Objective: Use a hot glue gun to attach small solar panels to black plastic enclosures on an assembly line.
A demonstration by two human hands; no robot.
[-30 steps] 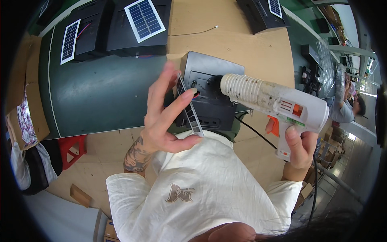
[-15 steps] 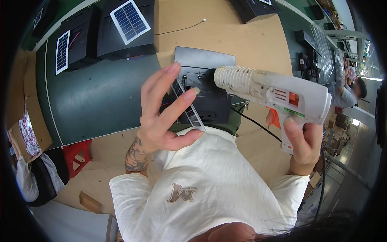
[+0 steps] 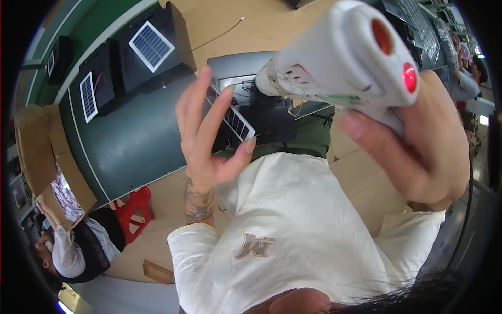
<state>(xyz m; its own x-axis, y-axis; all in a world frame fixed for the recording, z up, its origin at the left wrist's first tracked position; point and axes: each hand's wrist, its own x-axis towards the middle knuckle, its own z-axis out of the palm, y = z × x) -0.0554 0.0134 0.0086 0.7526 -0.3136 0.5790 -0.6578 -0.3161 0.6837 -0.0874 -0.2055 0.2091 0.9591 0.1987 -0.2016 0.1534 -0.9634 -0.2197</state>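
Note:
A small white-framed solar panel (image 3: 238, 121) is tilted between the thumb and fingertips of my left hand (image 3: 201, 149), over a black plastic housing (image 3: 274, 125) in front of my shirt. My right hand (image 3: 418, 149), wrapped round the handle, holds a white hot glue gun (image 3: 334, 60) with a glowing red light at its rear. The gun's front end points down and left at the housing's recess, close to the panel. The gun covers part of the housing and hides its own trigger, and the nozzle tip is hard to make out.
Two black housings (image 3: 183, 34) with solar panels (image 3: 151, 46) stand on the green table (image 3: 130, 141) at far left. A thin cable (image 3: 219, 35) lies beyond. At left are a cardboard box (image 3: 36, 136), a red stool (image 3: 133, 212) and a person (image 3: 86, 251); another person (image 3: 463, 81) is at far right.
The glue gun has swung up and nearer to the camera, its rear now facing me with a red light showing. My left hand still holds the panel. The view has shifted, bringing in the person at left.

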